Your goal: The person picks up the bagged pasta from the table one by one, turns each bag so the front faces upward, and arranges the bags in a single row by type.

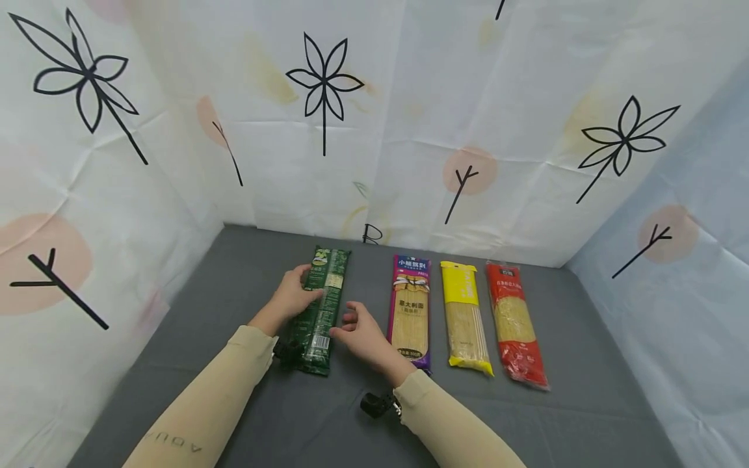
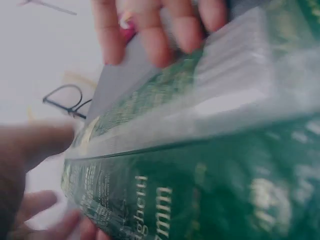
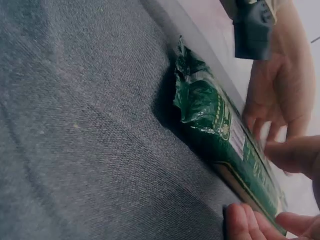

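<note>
A green pack of spaghetti [image 1: 322, 318] lies lengthwise on the grey cloth, its seam and barcode facing up. My left hand [image 1: 290, 296] is at its left edge, thumb over the top face and fingers along the far side. Beside the right edge, near the barcode end, is my right hand [image 1: 365, 335], its fingers loosely bent and spread from the thumb. The left wrist view shows the spaghetti pack [image 2: 225, 170] close up, slightly blurred. In the right wrist view, the crimped end of the spaghetti pack [image 3: 192, 95] sticks out toward the camera.
To the right lie a purple pasta pack [image 1: 411, 312], a yellow noodle pack [image 1: 466, 315] and a red noodle pack [image 1: 516, 322], side by side. The grey cloth [image 1: 591, 364] ends at a patterned white curtain [image 1: 404, 91] behind and at both sides.
</note>
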Demonstrator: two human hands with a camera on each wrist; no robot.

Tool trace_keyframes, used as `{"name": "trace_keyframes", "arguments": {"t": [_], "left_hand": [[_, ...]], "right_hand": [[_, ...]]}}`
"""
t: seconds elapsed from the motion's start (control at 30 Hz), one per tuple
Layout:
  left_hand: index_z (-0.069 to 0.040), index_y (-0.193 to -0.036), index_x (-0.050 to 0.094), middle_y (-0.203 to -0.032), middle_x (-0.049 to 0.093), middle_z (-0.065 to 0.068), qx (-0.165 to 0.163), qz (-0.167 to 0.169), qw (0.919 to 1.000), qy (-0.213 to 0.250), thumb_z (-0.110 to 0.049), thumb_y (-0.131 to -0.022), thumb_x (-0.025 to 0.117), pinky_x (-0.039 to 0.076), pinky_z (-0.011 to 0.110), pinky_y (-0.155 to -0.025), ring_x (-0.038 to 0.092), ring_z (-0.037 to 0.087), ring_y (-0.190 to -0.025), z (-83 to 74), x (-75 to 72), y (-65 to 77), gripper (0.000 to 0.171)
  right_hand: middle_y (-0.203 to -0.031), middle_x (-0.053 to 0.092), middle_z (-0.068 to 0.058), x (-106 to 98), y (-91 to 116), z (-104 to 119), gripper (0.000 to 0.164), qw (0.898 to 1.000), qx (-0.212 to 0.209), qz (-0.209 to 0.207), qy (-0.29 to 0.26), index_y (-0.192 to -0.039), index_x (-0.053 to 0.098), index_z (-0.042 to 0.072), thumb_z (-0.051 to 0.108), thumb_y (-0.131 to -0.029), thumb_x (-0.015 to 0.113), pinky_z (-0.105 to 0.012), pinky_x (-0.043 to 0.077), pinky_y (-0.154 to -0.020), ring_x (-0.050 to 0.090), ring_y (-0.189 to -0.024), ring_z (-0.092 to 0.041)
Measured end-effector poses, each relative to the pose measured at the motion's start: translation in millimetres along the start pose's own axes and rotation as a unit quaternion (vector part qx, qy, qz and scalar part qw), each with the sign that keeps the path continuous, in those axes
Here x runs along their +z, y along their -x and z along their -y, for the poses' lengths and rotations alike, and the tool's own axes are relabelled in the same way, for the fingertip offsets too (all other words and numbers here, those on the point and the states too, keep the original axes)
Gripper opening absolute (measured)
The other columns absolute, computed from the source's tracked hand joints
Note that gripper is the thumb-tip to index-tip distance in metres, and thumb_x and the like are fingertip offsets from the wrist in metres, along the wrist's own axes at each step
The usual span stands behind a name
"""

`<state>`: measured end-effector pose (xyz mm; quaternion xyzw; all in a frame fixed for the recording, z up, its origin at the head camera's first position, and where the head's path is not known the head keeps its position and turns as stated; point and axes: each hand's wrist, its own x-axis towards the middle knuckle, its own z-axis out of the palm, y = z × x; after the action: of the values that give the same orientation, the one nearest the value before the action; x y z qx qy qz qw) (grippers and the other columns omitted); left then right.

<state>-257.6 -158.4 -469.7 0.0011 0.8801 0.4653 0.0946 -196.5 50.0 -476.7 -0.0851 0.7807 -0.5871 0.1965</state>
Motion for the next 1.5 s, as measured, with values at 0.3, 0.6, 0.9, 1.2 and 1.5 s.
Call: {"name": "trace_keyframes", "arguments": {"t": [0.3,0.6,0.9,1.2,1.5], "left_hand": [[-0.012,-0.156,0.013,-0.150,0.015,0.031,-0.035,0.064,0.9967,-0.035,-0.032,-0.091,0.069,0.035,0.060,-0.100,0.025,0.049,-0.135,6.5,-1.5,-2.7,0.088],[-0.011,-0.156,0.010,-0.154,0.013,0.030,-0.067,0.069,0.9931,-0.067,-0.028,-0.092,0.069,0.033,0.062,-0.101,0.020,0.049,-0.138,-2.2,4.3,-5.6,0.089],[-0.007,-0.156,0.007,-0.156,0.017,0.025,-0.060,0.087,0.9908,-0.084,-0.031,-0.093,0.067,0.034,0.059,-0.102,0.026,0.045,-0.138,-5.0,3.9,-3.1,0.090],[-0.009,-0.156,0.013,-0.153,0.023,0.027,-0.046,0.096,0.9938,-0.031,-0.031,-0.093,0.067,0.038,0.058,-0.099,0.031,0.044,-0.135,-0.2,5.2,-1.9,0.086],[-0.013,-0.156,0.011,-0.145,0.032,0.031,-0.056,0.067,0.9955,0.036,-0.035,-0.094,0.065,0.044,0.057,-0.091,0.044,0.043,-0.124,9.1,13.1,1.6,0.085]], "right_hand": [[-0.125,0.054,-0.011,4,-10,2,0.075,0.999,0.040,0.024,-0.008,-0.150,0.030,0.006,0.018,-0.088,0.072,-0.045,0.048,-0.090,0.057,-0.107,-0.022],[-0.119,0.056,-0.009,2,-10,2,0.065,0.998,0.056,0.023,-0.025,-0.145,0.039,0.003,0.015,-0.090,0.070,-0.044,0.045,-0.093,0.057,-0.106,-0.021],[-0.128,0.051,-0.018,4,-3,13,0.066,0.997,0.063,0.021,-0.042,-0.146,0.035,-0.004,0.011,-0.091,0.067,-0.049,0.042,-0.098,0.052,-0.116,-0.029],[-0.126,0.051,-0.016,4,-6,5,0.070,0.998,0.066,0.009,-0.015,-0.146,0.035,-0.002,0.023,-0.090,0.070,-0.050,0.043,-0.096,0.051,-0.116,-0.029],[-0.140,0.043,-0.019,8,-3,5,0.066,0.999,0.035,-0.013,-0.018,-0.148,0.035,0.005,0.023,-0.092,0.066,-0.051,0.044,-0.094,0.047,-0.121,-0.032]]}}
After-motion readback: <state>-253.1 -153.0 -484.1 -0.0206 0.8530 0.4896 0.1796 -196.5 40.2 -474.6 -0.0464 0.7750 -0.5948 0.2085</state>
